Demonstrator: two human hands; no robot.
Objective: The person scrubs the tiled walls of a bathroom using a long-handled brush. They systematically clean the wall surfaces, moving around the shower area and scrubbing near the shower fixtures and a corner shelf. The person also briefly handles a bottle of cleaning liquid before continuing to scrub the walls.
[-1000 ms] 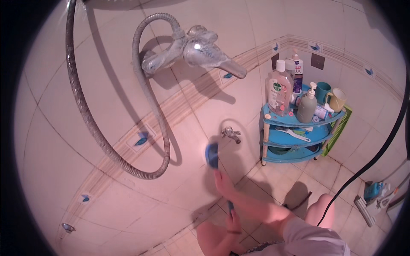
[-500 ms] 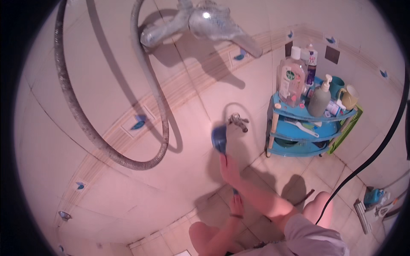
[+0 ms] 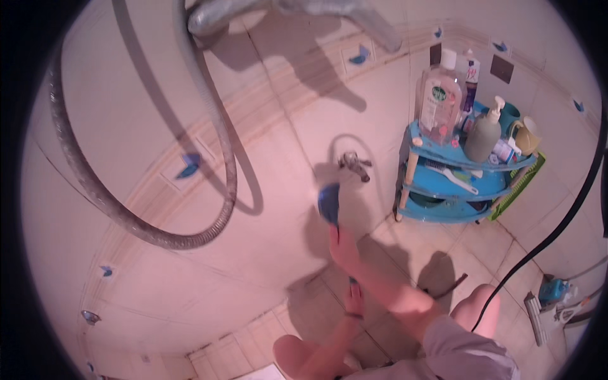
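A blue long-handled brush (image 3: pixel 329 202) has its head up against the pale tiled wall, just below and left of a small wall tap (image 3: pixel 356 168). My right hand (image 3: pixel 344 248) is closed round the handle right beneath the head. Lower down, my left hand (image 3: pixel 354 299) is closed on the handle's other end, where a bit of blue shows above the fingers. Most of the handle is hidden by my hands and right forearm. The bristles cannot be seen from here.
At the right stands a blue tiered rack (image 3: pixel 437 183) with bottles, cups and a white brush. A grey shower hose (image 3: pixel 225 158) loops down at left under a metal mixer tap (image 3: pixel 304 9). A black cable (image 3: pixel 557 225) runs down the right side. A squeegee (image 3: pixel 537 316) leans at lower right.
The whole view has shifted, so the mixer tap and wall tap sit higher in it. Against the wall tap, the brush head is slightly lower. Both hands keep their hold.
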